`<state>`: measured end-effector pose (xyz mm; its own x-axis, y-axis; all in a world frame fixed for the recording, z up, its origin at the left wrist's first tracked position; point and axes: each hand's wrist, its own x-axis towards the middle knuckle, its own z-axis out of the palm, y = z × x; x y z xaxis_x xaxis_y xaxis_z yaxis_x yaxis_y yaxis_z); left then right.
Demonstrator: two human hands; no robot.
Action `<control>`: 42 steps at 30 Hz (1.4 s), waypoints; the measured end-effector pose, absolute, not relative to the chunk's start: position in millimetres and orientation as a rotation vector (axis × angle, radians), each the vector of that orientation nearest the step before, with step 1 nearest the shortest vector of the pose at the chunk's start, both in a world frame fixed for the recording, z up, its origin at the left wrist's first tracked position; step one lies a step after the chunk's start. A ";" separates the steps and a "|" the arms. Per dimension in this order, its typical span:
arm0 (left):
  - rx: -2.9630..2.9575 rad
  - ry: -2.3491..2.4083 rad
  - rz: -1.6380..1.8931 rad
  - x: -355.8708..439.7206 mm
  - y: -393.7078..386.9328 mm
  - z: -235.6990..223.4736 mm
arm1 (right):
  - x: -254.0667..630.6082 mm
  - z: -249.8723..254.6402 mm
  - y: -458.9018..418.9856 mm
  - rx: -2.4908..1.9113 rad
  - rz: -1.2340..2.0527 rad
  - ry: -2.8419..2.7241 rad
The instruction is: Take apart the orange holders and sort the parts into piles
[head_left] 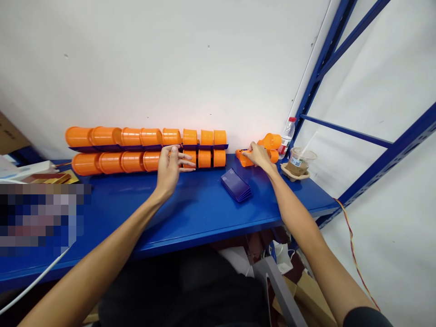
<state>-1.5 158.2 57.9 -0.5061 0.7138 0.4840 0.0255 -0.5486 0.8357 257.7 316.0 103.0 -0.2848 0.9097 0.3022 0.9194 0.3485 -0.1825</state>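
Observation:
Two rows of orange cups (143, 136) lie on their sides against the wall, stacked on dark blue divider strips (150, 147). My left hand (170, 168) hovers in front of the lower row with fingers spread, holding nothing. My right hand (259, 155) reaches to the right end of the shelf and grips an orange cup (243, 158) lying on the blue shelf (190, 213). More orange cups (271, 141) lie just behind that hand. A small stack of dark blue cards (236, 184) rests between my arms.
A plastic water bottle (287, 135) and an iced drink cup in a paper holder (299, 163) stand at the right end. Blue rack posts (327, 54) rise on the right. Boxes and papers (37, 175) sit at the left. Clutter lies under the shelf.

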 end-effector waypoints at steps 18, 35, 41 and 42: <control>1.176 1.162 2.098 -5.0 158.5 58.1 | 268.3 78.7 346.1 -1.342 -0.360 -2.745; 1.204 1.163 2.111 -4.8 157.0 59.4 | 274.9 80.0 359.2 -1.340 -0.313 -2.742; 1.193 1.172 2.106 -3.4 156.1 61.4 | 274.8 79.0 362.7 -1.342 -0.327 -2.746; 1.191 1.171 2.108 -3.6 156.4 61.1 | 274.4 78.2 363.0 -1.341 -0.323 -2.741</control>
<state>-3.6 156.4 61.1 -0.5270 0.7089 0.4689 0.0237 -0.5392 0.8418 274.4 363.0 78.2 -0.6160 0.7719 0.1574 0.7873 0.5966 0.1556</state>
